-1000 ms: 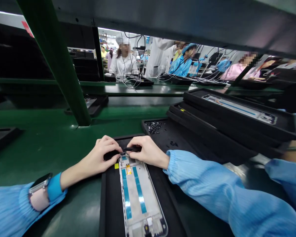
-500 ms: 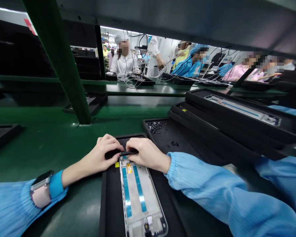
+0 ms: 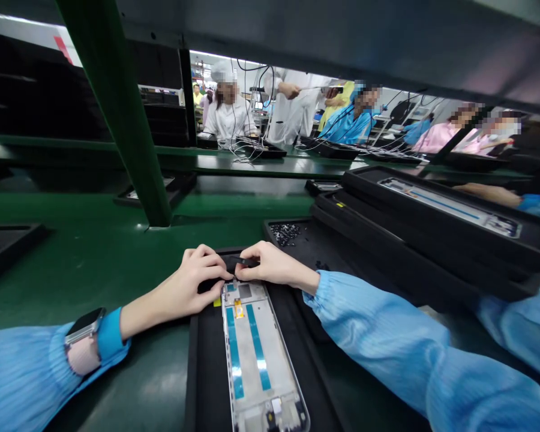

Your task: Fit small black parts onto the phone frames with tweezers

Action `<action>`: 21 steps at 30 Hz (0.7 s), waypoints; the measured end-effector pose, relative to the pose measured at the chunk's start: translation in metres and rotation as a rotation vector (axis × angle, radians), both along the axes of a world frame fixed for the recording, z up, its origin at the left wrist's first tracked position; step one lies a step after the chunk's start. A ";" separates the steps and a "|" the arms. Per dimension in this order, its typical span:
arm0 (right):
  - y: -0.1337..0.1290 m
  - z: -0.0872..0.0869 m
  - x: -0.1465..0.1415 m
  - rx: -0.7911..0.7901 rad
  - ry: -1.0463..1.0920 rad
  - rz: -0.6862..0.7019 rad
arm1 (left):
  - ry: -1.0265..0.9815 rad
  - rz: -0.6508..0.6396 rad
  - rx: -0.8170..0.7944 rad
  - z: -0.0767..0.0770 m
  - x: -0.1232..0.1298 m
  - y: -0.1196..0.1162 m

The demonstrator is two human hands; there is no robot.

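A long white phone frame [image 3: 261,354] with blue strips and a small orange part lies lengthwise in a black tray [image 3: 202,384]. My left hand [image 3: 193,282] curls over the frame's top end, its fingertips on the corner. My right hand [image 3: 267,264] pinches a thin black strip [image 3: 243,260] just beyond that end. The fingers hide most of the strip and the frame's top edge. A small yellow tag [image 3: 216,302] shows beside the frame, under my left hand.
To the right stand stacked black trays [image 3: 414,240], the top one holding another phone frame [image 3: 450,204]. A nearer tray holds small dark parts [image 3: 285,234]. A green post [image 3: 130,138] rises from the green bench [image 3: 72,258]. A blue-sleeved arm [image 3: 490,195] reaches in at right.
My right hand has shifted up and away from the frame, carrying the black strip further from the frame's end. My left hand stays at the top end. The whole view has tilted slightly.
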State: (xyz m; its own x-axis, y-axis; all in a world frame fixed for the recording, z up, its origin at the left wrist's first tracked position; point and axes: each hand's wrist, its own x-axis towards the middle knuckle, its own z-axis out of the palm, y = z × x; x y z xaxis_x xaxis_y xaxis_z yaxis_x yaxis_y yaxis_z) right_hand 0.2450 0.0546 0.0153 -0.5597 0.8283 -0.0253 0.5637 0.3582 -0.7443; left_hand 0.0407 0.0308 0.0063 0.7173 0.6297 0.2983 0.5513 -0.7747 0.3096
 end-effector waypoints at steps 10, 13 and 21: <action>-0.007 0.004 -0.009 -0.036 -0.022 -0.120 | 0.224 -0.067 0.189 0.003 0.007 -0.003; -0.005 0.006 -0.009 -0.108 0.006 -0.126 | 0.178 -0.068 0.141 0.000 0.003 -0.001; -0.002 0.006 -0.007 -0.140 0.032 -0.138 | -0.071 0.035 -0.026 -0.005 0.002 0.001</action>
